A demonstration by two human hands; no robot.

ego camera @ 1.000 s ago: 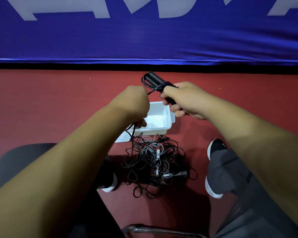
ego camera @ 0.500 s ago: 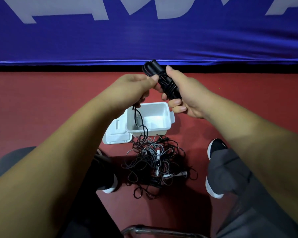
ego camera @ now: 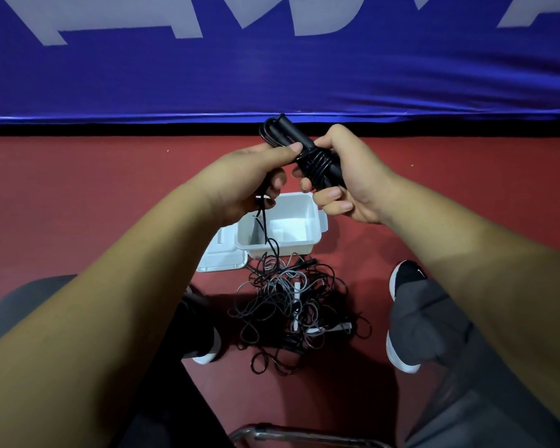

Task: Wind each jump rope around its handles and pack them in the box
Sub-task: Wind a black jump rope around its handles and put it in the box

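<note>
Fingers (ego camera: 332, 193) of the right hand (ego camera: 356, 179) are clamped around a pair of black handles (ego camera: 290, 132), held side by side and tilted, their far ends pointing up and away toward the blue banner (ego camera: 272, 76). On my feed I count several turns of black cord (ego camera: 317, 163) already wrapped around the middle of the handles, just above the right fingers. The left hand (ego camera: 246, 179) sits right beside the bundle, its thumb pressed against the wrapped turns and its other fingers curled. The loose length of the same cord comes out from under those curled fingers and hangs straight down; I cannot tell exactly which fingers pinch it.

That hanging cord drops in front of the white box (ego camera: 314, 221), which stands open on the red floor (ego camera: 78, 189) below both hands. I see no rope inside it. Its lid (ego camera: 222, 257) lies flat on the floor, touching the box's left side. Just in front of the box, nearer to me, is a tangled pile (ego camera: 291, 305) of black and grey ropes with a few white handles in it, and the hanging cord runs down into it. The pile lies between the person's two black shoes with white soles, the left shoe (ego camera: 207, 350) and the right shoe (ego camera: 404, 276). A metal bar (ego camera: 288, 434) shows at the bottom edge.
</note>
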